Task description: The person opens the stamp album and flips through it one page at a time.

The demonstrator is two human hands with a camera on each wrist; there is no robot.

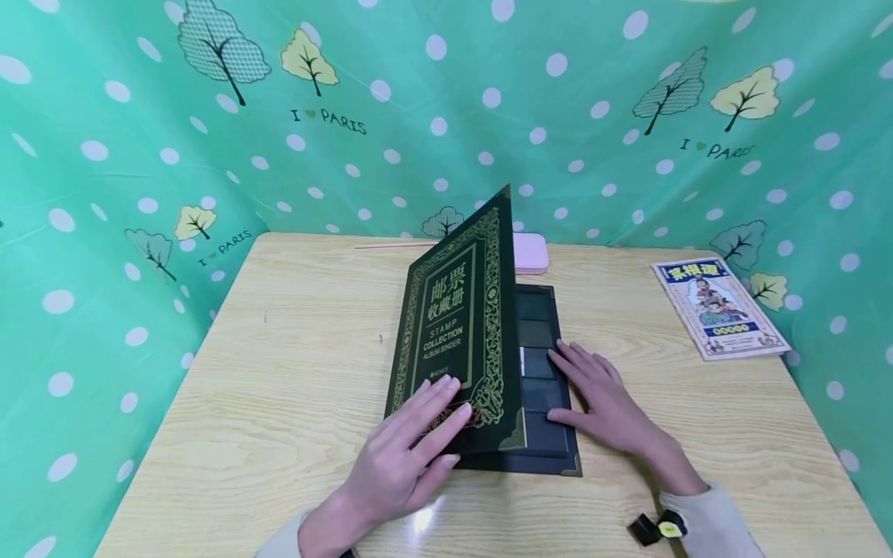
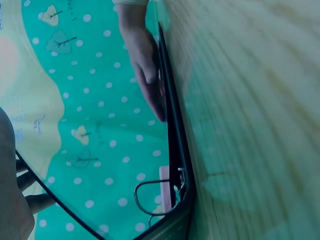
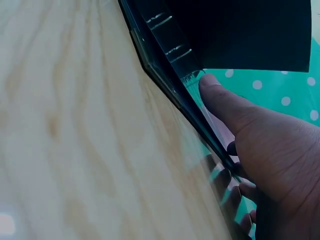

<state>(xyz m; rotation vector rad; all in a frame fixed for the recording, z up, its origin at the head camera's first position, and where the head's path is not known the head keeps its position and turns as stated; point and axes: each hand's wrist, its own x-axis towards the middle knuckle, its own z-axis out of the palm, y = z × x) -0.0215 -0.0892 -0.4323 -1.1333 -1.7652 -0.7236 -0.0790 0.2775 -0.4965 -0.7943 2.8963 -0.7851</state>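
Note:
A dark green stamp album (image 1: 446, 325) with gold lettering and an ornate gold border lies on the table, its front cover raised at a slant. The left hand (image 1: 412, 449) rests on the outside of this cover near its lower edge, fingers extended. Under the cover, dark pocket pages (image 1: 537, 356) show on the right side. The right hand (image 1: 603, 395) lies at the right edge of these pages, fingers spread, thumb (image 3: 220, 95) over the page edge. Metal binder rings (image 2: 152, 197) stand out at the spine in the left wrist view.
A pink case (image 1: 532, 253) sits behind the album, beside a thin pink stick (image 1: 391, 246). At the right of the wooden table (image 1: 279, 372) is an illustrated booklet (image 1: 722, 310). Green dotted cloth (image 1: 488, 132) hangs around the table's back and sides.

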